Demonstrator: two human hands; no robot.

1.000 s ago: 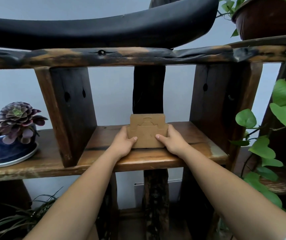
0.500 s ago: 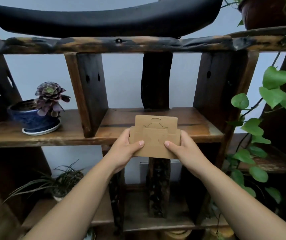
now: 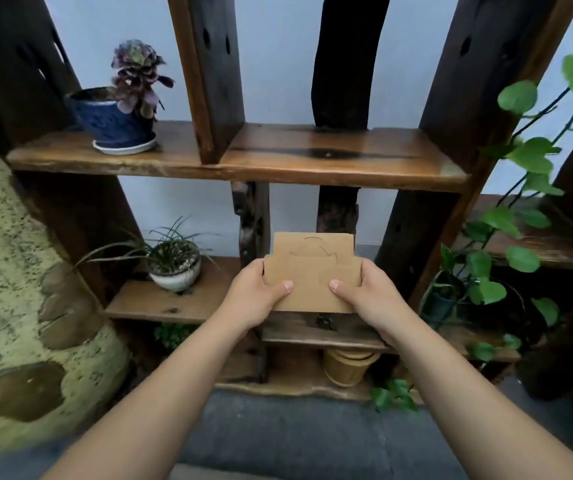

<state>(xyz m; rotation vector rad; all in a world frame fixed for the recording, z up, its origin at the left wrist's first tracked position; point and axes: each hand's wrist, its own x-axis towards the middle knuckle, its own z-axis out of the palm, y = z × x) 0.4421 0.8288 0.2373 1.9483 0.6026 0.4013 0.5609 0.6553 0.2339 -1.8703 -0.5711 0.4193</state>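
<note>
- A flat brown cardboard piece (image 3: 313, 271) sits at the centre of the frame, held upright and facing the camera, in front of the dark wooden shelf unit (image 3: 340, 157).
- The left hand (image 3: 257, 296) grips the cardboard's left edge, thumb pressed on the front face and fingers curled behind it.
- The right hand (image 3: 368, 296) grips the right edge the same way, thumb on the front and fingers wrapped behind.
- The cardboard has a narrower top tab with a curved cut-out outline, and its lower edge hangs just above a lower shelf board (image 3: 316, 332); whether it touches that board cannot be told.
- In the upper left, a purple succulent in a blue pot (image 3: 115, 123) stands on a white saucer on the upper shelf.
- At middle left, a grassy plant in a white pot (image 3: 174, 268) stands on a lower shelf, well left of the left hand.
- Below the right hand, a tan pot (image 3: 347, 368) sits under the shelf board.
- Along the right edge, a green leafy vine (image 3: 520, 157) trails down beside the shelf unit.
</note>
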